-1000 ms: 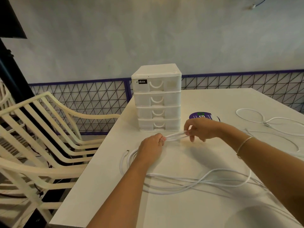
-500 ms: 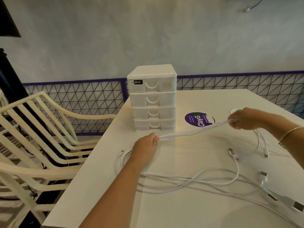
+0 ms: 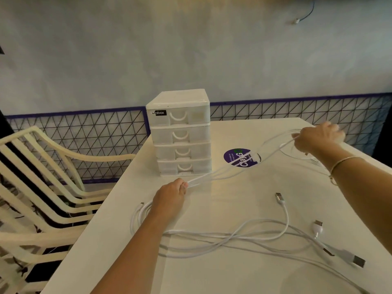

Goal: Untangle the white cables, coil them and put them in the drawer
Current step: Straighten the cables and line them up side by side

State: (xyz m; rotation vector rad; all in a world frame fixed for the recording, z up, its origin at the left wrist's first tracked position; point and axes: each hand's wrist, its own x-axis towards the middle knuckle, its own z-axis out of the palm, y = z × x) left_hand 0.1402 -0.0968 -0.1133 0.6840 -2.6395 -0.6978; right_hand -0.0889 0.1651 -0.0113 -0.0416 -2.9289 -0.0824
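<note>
Head view: left hand (image 3: 169, 197) pinches bundle of white cables (image 3: 222, 171) at fingertips, near front of drawer unit (image 3: 180, 134). Right hand (image 3: 318, 137) grips far end of same strands, raised over right side of tabletop (image 3: 233, 209); fingers blurred, exact hold hard to read. Strands stretched taut between hands, crossing purple sticker (image 3: 240, 158). More cable lies in loose loops on near tabletop, USB plugs (image 3: 279, 197) at ends. All four drawers closed. Cream slatted chair (image 3: 42, 177) left of tabletop.
</note>
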